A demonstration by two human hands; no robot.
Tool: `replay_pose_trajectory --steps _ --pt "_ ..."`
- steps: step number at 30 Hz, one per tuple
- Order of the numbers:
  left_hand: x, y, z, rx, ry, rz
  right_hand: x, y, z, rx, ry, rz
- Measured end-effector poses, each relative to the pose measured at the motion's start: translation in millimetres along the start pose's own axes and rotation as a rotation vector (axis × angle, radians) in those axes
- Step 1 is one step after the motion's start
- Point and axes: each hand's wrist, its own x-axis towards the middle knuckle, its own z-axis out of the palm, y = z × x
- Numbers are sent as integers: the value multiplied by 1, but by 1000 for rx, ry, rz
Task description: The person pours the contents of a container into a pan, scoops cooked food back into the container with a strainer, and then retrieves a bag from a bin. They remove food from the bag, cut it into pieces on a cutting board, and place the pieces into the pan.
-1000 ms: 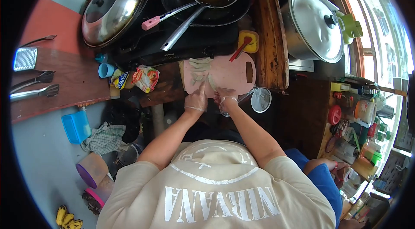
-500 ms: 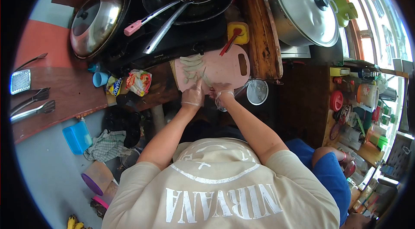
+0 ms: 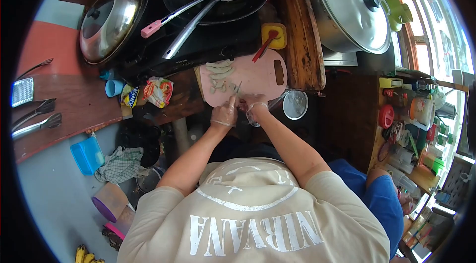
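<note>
On a pink cutting board (image 3: 260, 72), pale food strips (image 3: 218, 68) lie side by side at the upper left, with smaller pale pieces below them. My left hand (image 3: 225, 112), in a clear plastic glove, is closed at the board's near edge. From its fingers a small knife (image 3: 239, 88) points up over the board. My right hand (image 3: 256, 106), also gloved, is curled just to the right of the blade; what its fingers hold is hidden. A clear plastic bag hangs below its wrist, near a round clear lid (image 3: 295, 105).
A yellow container (image 3: 279, 39) with a red spoon stands behind the board. Pans with long handles (image 3: 191, 30) sit on the stove. A wooden partition (image 3: 302, 39) and a lidded pot (image 3: 347, 10) are at right. Seasoning packets (image 3: 157, 92) lie at left. Another person's blue-clothed leg (image 3: 382, 206) is at lower right.
My left hand has drawn slightly toward me and to the right, and the knife has moved right with it, closer to my right hand. My right hand stays nearly in place.
</note>
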Motion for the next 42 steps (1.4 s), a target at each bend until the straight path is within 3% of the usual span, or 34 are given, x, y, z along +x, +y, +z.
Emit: replay_pose_trajectory --steps 6,8,9,11,12,14,15,17,18,20,21,22,24,26,27,29,30,32,33,35,42 --pt "3 -3 20 134 -87 56 34 22 -15 -89 -68 -77" --pt "11 -3 16 77 -118 33 41 20 -18 -685 -79 -375" --pt "13 -5 11 82 -104 26 45 18 -18 -692 -89 -387" --pt "10 -5 0 -74 113 -36 36 6 -14 -379 -207 -137" --pt "7 -6 -5 -75 117 -36 34 -1 -11 -381 -207 -140" --pt "-4 -13 -10 -204 163 -78 34 -18 -3 -864 -9 -56" --pt "-10 -15 -12 -202 173 -84 41 -24 -4 -872 -15 -63" --pt "-22 -19 -12 -236 146 33 53 -38 -8 -1291 151 -547" --pt "-24 -19 -10 -233 155 30 59 -42 -5 -1295 146 -557" --pt "-23 -15 -3 -161 -98 70 33 -72 19 -1020 196 -560" --pt "-20 -21 16 -175 -70 172 38 -73 31 -1025 195 -567" --pt "-15 -17 18 -177 -62 170 50 -71 44 -982 219 -625" --pt "-1 -2 17 -33 -231 55 77 -72 55 -944 235 -690" --pt "5 -2 19 -30 -222 35 94 -76 63 -1228 108 -589" --pt "7 -3 19 -33 -149 18 99 -75 60 -1229 106 -593" --pt "6 -7 18 -34 -75 5 91 -78 47 -1010 -71 -394" --pt "6 -11 15 -22 -88 -57 81 -77 40 -1009 -67 -397" --pt "6 -18 11 -12 -99 -111 33 -76 27 -485 -100 -364" --pt "7 -22 10 31 -106 -161 26 -67 19 -482 -93 -369" --pt "9 -27 7 31 -101 -220 15 -42 3 -89 -35 -260" --pt "16 -7 -16 24 -16 -170 -1 12 -19 22 -16 -208"
